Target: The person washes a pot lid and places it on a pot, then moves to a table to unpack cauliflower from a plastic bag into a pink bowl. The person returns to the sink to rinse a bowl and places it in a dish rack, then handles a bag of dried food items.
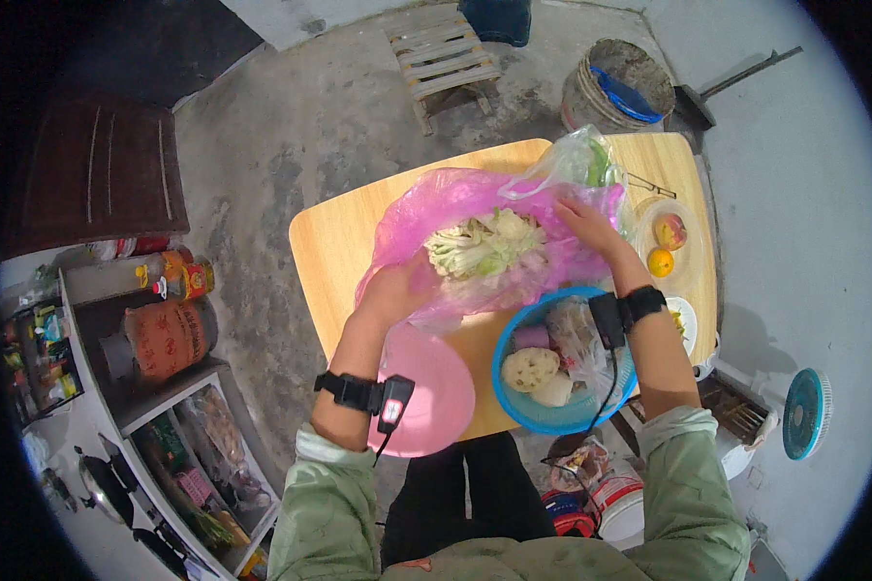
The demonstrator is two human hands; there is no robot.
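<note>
Cauliflower florets (487,243) lie in a pink translucent plastic bag (414,210), spread wide on the wooden table (327,232). At the bag's near left side is my left hand (400,290), its fingers partly covered by the film beside the florets; their grip is hidden. My right hand (588,225) holds the bag's right side. Close to my left wrist sits a pink plastic basin (436,392). Below my right hand, a blue plastic basket (505,396) contains cut lotus root (530,369), a white piece and bagged food.
A clear bag with green vegetables (596,160) lies behind my right hand. To its right, a clear bowl (687,269) holds a peach (670,231) and an orange fruit (660,262). A white plate (687,327) is near the right edge. Shelves (123,428) stand at left.
</note>
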